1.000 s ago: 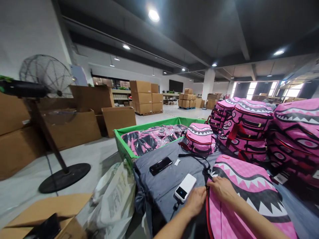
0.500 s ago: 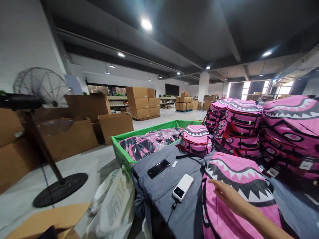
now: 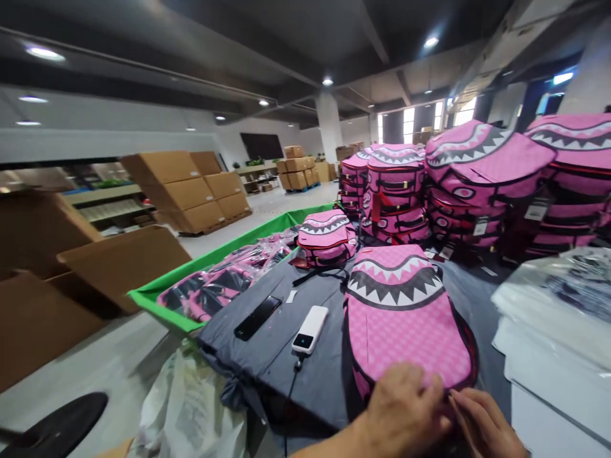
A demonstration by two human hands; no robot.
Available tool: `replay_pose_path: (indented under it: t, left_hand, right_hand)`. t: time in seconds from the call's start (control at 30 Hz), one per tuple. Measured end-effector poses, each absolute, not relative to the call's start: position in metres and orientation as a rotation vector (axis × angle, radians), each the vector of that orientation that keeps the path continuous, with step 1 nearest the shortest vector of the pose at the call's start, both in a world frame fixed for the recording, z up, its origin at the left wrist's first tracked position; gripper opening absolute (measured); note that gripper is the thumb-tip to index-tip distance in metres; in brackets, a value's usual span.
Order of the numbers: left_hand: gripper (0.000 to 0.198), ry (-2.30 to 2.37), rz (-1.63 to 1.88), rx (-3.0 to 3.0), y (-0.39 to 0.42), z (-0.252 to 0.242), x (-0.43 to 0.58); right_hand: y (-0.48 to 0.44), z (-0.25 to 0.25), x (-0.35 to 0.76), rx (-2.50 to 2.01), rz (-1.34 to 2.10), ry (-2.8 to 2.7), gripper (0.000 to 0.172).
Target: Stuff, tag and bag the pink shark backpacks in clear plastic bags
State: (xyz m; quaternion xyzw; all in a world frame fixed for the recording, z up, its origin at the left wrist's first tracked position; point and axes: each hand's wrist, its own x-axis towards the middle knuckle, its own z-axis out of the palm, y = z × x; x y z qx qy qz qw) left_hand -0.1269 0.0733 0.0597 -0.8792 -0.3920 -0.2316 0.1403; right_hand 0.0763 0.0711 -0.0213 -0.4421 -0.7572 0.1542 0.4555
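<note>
A pink backpack with a shark-mouth print (image 3: 403,315) lies flat on the grey-covered table (image 3: 267,356). My left hand (image 3: 405,407) rests on its near bottom edge, fingers curled and pressed on the fabric. My right hand (image 3: 482,423) sits just beside it at the same edge, fingers bent down onto the bag. What the fingers grip, if anything, is hidden. A white power bank (image 3: 310,329) with a cable and a black phone (image 3: 258,317) lie on the table to the left of the bag.
A smaller pink backpack (image 3: 327,236) stands behind. Stacks of the same backpacks (image 3: 458,184) fill the back right. A green bin (image 3: 157,299) holds bagged pink items. Clear plastic bags (image 3: 554,318) pile up at right. Cardboard boxes (image 3: 186,191) stand at left.
The view has swung right and down. My left hand has come back into view and both hands now sit at the bag's near bottom edge instead of at its left side.
</note>
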Motion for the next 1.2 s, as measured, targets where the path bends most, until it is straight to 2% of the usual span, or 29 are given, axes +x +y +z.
replay_pose_path:
  t: [0.1,0.2,0.37,0.47,0.57,0.63,0.7,0.8,0.93,1.03,1.2]
  left_hand:
    - [0.038,-1.088,-0.645,-2.433,0.075,0.071,-0.153]
    - [0.024,-0.853,-0.727,-2.414,0.067,0.063,-0.159]
    - [0.017,-0.648,-1.002,-2.132,0.049,0.046,-0.141]
    - [0.023,-0.671,-0.892,-2.270,0.051,0.053,-0.136]
    - [0.035,-0.857,-0.824,-2.430,0.062,0.067,-0.150]
    - [0.036,-1.062,-0.913,-2.484,0.071,0.076,-0.173]
    - [0.032,-1.374,-0.999,-2.491,0.079,0.084,-0.204]
    - [0.024,-1.864,-0.792,-2.601,0.094,0.094,-0.243]
    - [0.031,-2.139,-0.224,-2.754,0.117,0.105,-0.247]
    - [0.035,-2.197,-0.066,-2.623,0.128,0.107,-0.228]
    - [0.025,-2.213,0.109,-2.414,0.132,0.102,-0.206]
  right_hand:
    - [0.062,0.005,0.074,-1.293,0.548,-1.460,0.016]
    - [0.082,0.020,0.096,-1.444,0.602,-1.173,0.037]
    - [0.177,0.043,0.113,-1.254,0.481,-1.240,0.063]
    - [0.233,0.050,0.104,-1.252,0.508,-1.322,0.073]
    - [0.251,0.050,0.099,-1.280,0.507,-1.368,0.077]
    - [0.233,0.049,0.100,-1.302,0.471,-1.376,0.074]
    - [0.193,0.047,0.098,-1.297,0.379,-1.400,0.063]
    - [0.122,0.041,0.084,-1.068,0.029,-1.646,0.023]
    - [0.068,0.030,0.054,-0.799,-0.250,-1.897,0.024]
    - [0.063,0.023,0.041,-0.827,-0.256,-1.836,0.022]
    - [0.061,0.017,0.041,-0.762,-0.324,-1.896,0.025]
